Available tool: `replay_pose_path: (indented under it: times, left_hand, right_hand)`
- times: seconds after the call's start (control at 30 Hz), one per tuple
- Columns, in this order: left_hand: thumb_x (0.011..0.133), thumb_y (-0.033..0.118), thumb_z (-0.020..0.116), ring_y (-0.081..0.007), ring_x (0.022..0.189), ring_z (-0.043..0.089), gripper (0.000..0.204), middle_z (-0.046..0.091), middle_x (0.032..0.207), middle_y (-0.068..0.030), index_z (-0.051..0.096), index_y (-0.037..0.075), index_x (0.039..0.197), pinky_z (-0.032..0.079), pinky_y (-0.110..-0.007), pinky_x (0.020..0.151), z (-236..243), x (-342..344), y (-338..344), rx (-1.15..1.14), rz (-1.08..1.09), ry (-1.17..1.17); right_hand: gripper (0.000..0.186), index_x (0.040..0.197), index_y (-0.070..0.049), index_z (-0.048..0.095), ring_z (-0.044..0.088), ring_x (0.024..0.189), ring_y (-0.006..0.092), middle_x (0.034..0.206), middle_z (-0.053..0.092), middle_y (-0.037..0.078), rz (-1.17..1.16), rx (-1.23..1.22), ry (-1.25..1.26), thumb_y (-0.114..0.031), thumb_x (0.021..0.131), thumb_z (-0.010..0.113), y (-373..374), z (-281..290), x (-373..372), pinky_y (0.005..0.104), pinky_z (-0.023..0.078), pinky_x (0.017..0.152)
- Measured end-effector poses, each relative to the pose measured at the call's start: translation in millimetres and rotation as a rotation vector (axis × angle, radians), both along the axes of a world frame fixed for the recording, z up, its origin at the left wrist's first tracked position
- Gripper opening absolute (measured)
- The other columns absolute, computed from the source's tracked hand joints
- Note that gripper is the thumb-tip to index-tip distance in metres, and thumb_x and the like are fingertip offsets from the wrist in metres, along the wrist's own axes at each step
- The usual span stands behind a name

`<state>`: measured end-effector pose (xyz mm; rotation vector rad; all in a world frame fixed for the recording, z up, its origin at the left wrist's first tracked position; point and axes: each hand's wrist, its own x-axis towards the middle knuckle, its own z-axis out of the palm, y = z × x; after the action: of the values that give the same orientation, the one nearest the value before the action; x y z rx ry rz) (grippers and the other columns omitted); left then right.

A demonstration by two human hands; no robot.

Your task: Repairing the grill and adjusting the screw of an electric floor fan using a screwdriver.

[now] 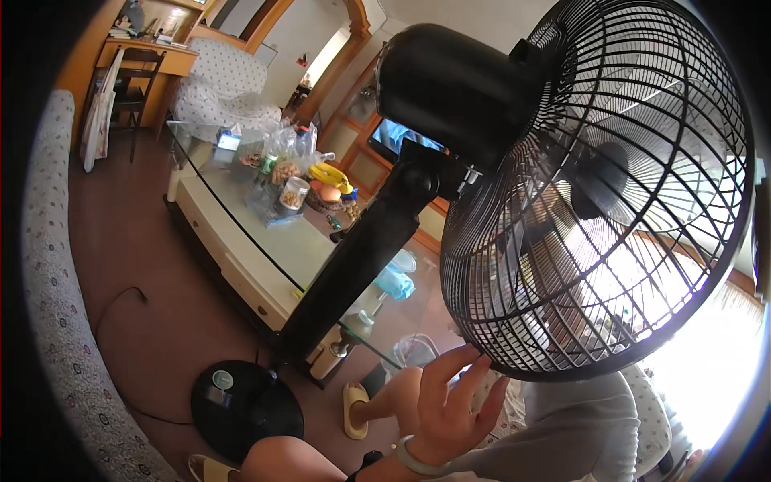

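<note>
A black standing fan rises from its round base [247, 410], its pole [353, 257] leaning in the view. The wire fan guard [562, 305] fills the right side, with the blades and hub [598, 181] behind the wires and the dark motor housing [458, 80] at its back. My left hand [458, 402], with a light bangle at the wrist, is at the guard's lower rim. Its fingers are bent and apart, and one or two fingertips seem to touch the rim; the thumb side is free. My right hand does not show.
A glass-topped low table [241, 217] stands beyond the pole, bearing bananas [331, 177], a jar [294, 193] and bags. A patterned sofa [52, 281] runs along the left. A cord [120, 293] lies on the floor. Yellow slippers [354, 411] are near the base.
</note>
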<state>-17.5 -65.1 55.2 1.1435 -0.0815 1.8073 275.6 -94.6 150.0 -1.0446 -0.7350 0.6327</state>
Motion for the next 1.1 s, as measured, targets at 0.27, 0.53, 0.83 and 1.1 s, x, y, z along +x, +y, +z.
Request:
replay_pose_path:
  times: [0.27,0.53,0.83,1.1]
  left_hand:
    - [0.063,0.004,0.069,-0.0272,0.085,0.054,0.039,0.052,0.099,-0.0154,0.052,-0.001,0.097,0.045,-0.033,0.069,-9.3,3.6,0.2,0.004,0.055,0.057]
    - [0.069,0.002,0.062,-0.0241,0.086,0.055,0.026,0.057,0.091,-0.0143,0.052,-0.006,0.092,0.043,-0.032,0.075,-7.1,26.7,-10.9,-0.122,0.141,0.086]
    - [0.078,-0.003,0.052,-0.0151,0.083,0.051,0.025,0.051,0.092,-0.0099,0.041,-0.004,0.101,0.042,-0.028,0.078,12.9,37.9,-7.9,-0.158,0.199,-0.052]
    - [0.083,0.008,0.053,-0.0168,0.091,0.052,0.023,0.054,0.097,-0.0101,0.043,0.000,0.102,0.041,-0.032,0.086,7.5,35.3,-6.0,-0.155,0.168,0.071]
  right_hand:
    - [0.041,0.116,-0.004,0.047,0.047,0.106,0.0249,0.117,0.049,0.011,0.141,0.011,-0.006,-0.034,0.089,0.037,15.1,27.5,28.9,0.0388,0.034,0.093]
    - [0.042,0.116,-0.004,0.047,0.046,0.107,0.0249,0.118,0.049,0.011,0.377,0.053,-0.024,-0.034,0.089,0.037,1.6,77.2,35.3,0.0389,0.034,0.094]
    - [0.062,0.126,-0.006,0.029,0.039,0.110,0.0301,0.119,0.041,0.014,0.409,0.037,0.116,-0.052,0.084,0.037,15.9,-18.0,14.9,0.0449,0.032,0.092]
    - [0.044,0.114,0.002,0.044,0.053,0.093,0.0168,0.101,0.055,0.012,0.703,0.099,0.133,-0.035,0.090,0.038,-27.9,-93.4,-93.0,0.0287,0.043,0.080]
